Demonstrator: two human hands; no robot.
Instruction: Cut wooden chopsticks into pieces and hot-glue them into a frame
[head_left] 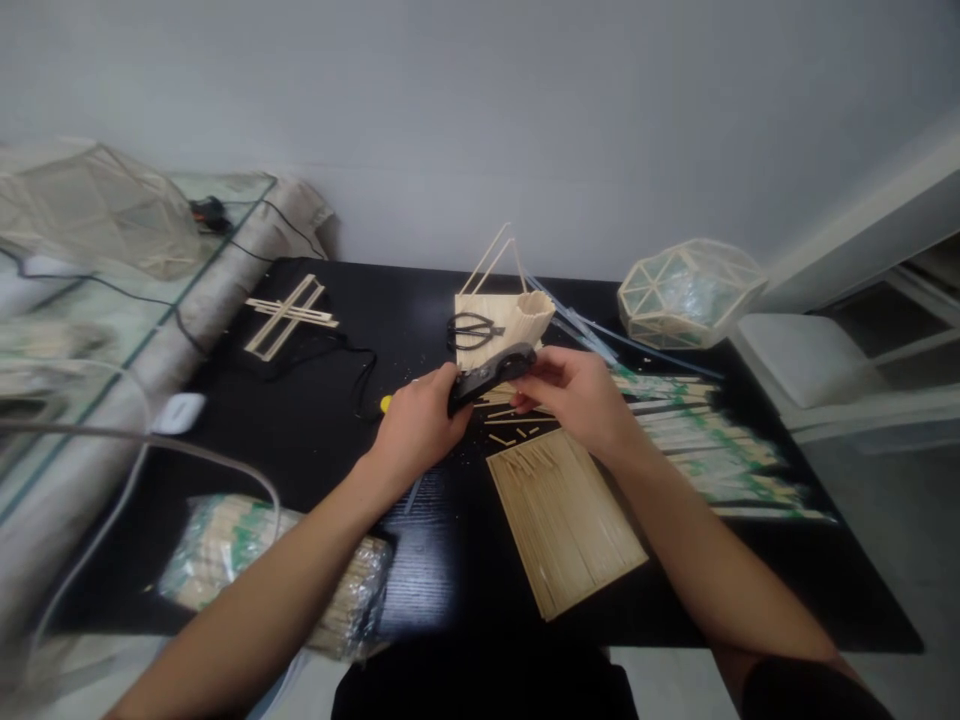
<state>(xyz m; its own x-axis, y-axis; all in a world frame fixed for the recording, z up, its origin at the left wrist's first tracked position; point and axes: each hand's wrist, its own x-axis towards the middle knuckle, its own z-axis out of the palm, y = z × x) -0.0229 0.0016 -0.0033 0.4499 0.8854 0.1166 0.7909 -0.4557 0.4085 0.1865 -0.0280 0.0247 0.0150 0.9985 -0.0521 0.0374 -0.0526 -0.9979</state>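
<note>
My left hand [417, 420] is wrapped round a black hand tool [491, 375] with a grey part, whose exact kind I cannot make out. My right hand [574, 395] is closed in a pinch at the tool's right end; what lies between its fingertips is hidden. Just beyond the tool is a structure of pale wooden sticks [491, 305] with a round stick cup [536, 308] at its right. Black scissors [474, 332] rest against it. Below my right hand lies a flat wooden stick panel [566, 530], with short cut pieces [529, 460] at its top edge.
Bagged wooden sticks [217, 550] lie front left, more packaged sticks [712, 440] at right. A crossed stick frame [291, 318] is back left, a faceted stick lantern [686, 295] back right. A yellow tip [386, 403] shows beside my left hand, near a black cord [364, 380].
</note>
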